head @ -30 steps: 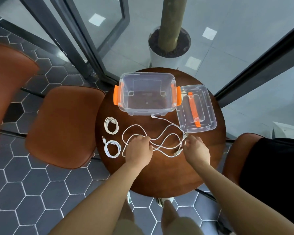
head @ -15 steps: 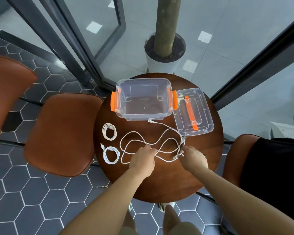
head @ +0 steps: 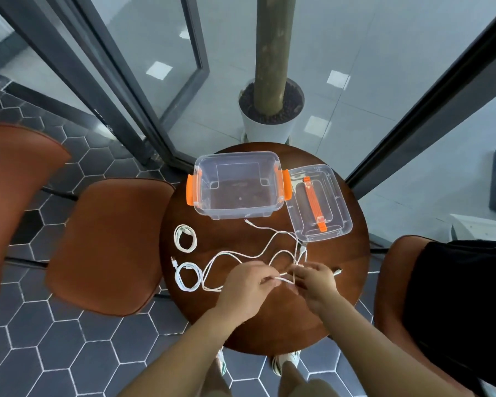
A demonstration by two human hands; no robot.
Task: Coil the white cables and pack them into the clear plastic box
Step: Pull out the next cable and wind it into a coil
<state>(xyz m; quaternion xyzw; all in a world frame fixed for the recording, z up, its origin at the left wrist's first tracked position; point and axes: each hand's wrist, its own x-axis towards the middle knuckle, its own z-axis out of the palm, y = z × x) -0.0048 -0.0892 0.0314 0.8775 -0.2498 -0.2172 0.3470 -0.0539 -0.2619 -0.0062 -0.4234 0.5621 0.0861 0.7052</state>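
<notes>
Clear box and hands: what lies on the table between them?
In the head view, loose loops of uncoiled white cable sprawl over bare wood between the clear box and the left hand and right hand; nothing else.

This looks like a café or lounge corner of a commercial building. A small round wooden counter [head: 341, 305] stands with brown padded chairs [head: 106, 247] drawn up around it. The floor [head: 69, 353] is dark hexagonal tile with pale grout. Tall glass walls in dark metal frames [head: 121, 90] close the corner, and beyond them a trunk rises from a white planter [head: 267, 130] on pale glossy tiles.
</notes>
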